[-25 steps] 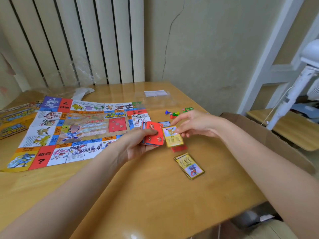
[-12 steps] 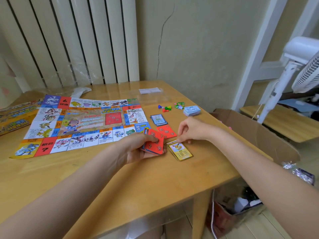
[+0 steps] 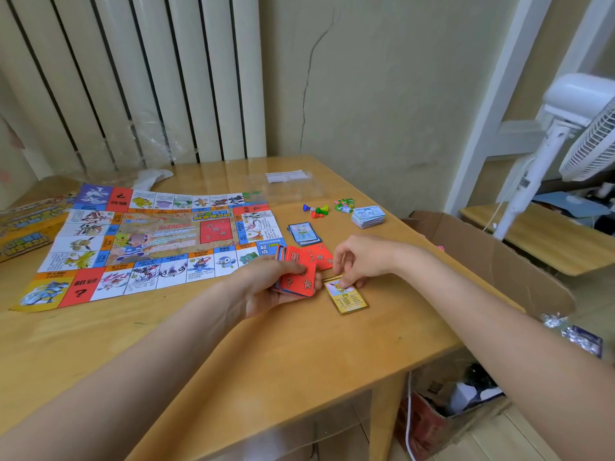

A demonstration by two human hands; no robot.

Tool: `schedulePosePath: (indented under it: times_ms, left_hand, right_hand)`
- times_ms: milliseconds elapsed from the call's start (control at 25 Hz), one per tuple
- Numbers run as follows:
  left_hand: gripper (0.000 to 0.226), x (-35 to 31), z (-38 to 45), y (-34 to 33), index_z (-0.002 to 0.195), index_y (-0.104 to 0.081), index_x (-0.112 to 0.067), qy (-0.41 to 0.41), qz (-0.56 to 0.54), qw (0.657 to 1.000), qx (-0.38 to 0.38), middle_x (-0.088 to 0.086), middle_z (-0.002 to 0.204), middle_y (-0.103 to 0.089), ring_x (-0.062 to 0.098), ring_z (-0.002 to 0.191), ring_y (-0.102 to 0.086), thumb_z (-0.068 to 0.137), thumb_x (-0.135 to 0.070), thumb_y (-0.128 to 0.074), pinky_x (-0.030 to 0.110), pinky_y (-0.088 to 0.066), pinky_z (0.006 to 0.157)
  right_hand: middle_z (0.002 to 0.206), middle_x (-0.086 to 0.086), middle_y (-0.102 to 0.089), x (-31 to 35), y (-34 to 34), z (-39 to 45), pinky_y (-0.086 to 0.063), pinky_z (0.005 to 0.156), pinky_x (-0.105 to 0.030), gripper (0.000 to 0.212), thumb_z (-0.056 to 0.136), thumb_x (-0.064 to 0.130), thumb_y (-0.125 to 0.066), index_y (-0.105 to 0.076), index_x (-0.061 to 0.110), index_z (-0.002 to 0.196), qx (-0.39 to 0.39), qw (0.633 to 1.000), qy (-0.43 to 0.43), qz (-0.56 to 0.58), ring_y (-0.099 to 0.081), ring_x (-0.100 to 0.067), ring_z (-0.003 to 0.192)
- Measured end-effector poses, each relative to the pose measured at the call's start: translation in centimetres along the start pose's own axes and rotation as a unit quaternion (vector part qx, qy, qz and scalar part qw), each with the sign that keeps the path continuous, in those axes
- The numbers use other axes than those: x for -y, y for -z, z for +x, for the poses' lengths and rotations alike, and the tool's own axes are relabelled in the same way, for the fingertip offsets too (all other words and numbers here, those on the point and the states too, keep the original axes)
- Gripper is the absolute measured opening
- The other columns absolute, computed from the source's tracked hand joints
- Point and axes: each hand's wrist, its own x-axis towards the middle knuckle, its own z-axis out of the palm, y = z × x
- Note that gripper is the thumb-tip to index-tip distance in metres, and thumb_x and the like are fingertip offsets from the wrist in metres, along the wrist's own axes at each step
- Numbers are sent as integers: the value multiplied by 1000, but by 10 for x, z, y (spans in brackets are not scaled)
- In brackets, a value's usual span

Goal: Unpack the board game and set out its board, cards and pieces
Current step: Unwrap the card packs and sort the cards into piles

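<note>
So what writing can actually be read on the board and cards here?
"?" on the top red card held in the left hand.
"?" on the board's red corner squares.
"2000" on the board's start square, near the red cards.
Other characters on the board, red cards, yellow card under the right hand, blue cards, notes and box: too blurred to read.
</note>
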Motion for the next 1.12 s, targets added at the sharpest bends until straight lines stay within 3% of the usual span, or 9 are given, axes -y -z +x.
schedulePosePath:
  times_ms: [80, 160, 280, 360, 480, 680, 800, 960, 1120]
  left_hand:
    - [17, -3, 4, 4, 107, -59, -2, -28, -19, 999, 2, 12, 80, -73, 16, 64, -71, 91, -2, -52, 27, -58, 60]
    - [13, -5, 10, 5, 102, -61, -5, -42, -42, 998, -12, 10, 76, -73, 14, 63, -71, 90, -5, -56, 26, -58, 59]
    - [5, -8, 17, 2, 91, -62, -12, -71, -33, 996, -47, 3, 66, -71, 9, 54, -68, 87, -10, -62, 19, -56, 51]
    - [6, -11, 19, 3, 90, -62, -13, -93, -21, 995, -35, 1, 68, -71, 8, 57, -68, 88, -8, -60, 19, -56, 56]
    - [14, -18, 21, 13, 95, -62, -8, -100, -79, 992, -6, 7, 79, -73, 13, 69, -70, 92, -3, -50, 26, -57, 68]
    - [17, -20, 36, 23, 102, -61, -12, -122, -47, 990, -56, 6, 90, -70, 15, 76, -67, 87, -3, -59, 27, -56, 72]
    - [12, -19, 44, 17, 91, -62, -17, -122, -40, 989, -69, 1, 79, -71, 12, 70, -67, 85, -6, -62, 25, -56, 69]
    - [6, -27, 46, 23, 90, -61, -16, -122, -54, 987, -94, 0, 74, -70, 9, 60, -67, 89, -11, -59, 26, -56, 64]
    - [14, -27, 47, 31, 100, -59, -11, -87, -42, 987, -126, 8, 85, -67, 15, 63, -66, 88, -6, -60, 24, -55, 46]
  right_hand:
    - [77, -5, -65, 7, 6, 2, -47, 58, -19, 14, 82, 19, -70, -61, 11, 89, -51, 999, 13, 9, -58, -11, 53]
    - [75, -9, -64, 14, 11, 8, -47, 54, -17, 18, 87, 26, -63, -61, 7, 87, -115, 985, 32, 125, -58, -14, 55]
    - [70, -11, -61, 24, 5, 19, -49, 51, -16, 25, 88, 27, -62, -61, 3, 82, -86, 946, 12, 313, -57, -16, 58]
    - [67, -8, -60, 24, -3, 26, -48, 48, -14, 18, 86, 21, -65, -61, 5, 78, -87, 935, 4, 344, -54, -13, 54]
    - [72, -6, -63, 17, 0, 32, -49, 49, -13, 13, 84, 14, -66, -63, 2, 89, -116, 914, -12, 388, -58, -8, 53]
    - [76, -4, -66, 14, 5, 40, -50, 52, -15, 21, 83, 12, -67, -64, 1, 101, -111, 895, -12, 431, -61, -6, 57]
    - [77, -5, -65, 18, 2, 45, -46, 48, -14, 15, 81, 12, -69, -63, 5, 93, -121, 894, -6, 430, -60, -9, 62]
    - [70, -3, -62, 5, 22, 45, -41, 41, -12, 16, 80, 11, -71, -62, 6, 92, -182, 889, -51, 417, -54, -4, 46]
    - [65, -2, -61, -7, 28, 42, -43, 46, -15, 12, 79, 12, -72, -61, 10, 74, -92, 952, -103, 275, -51, -8, 51]
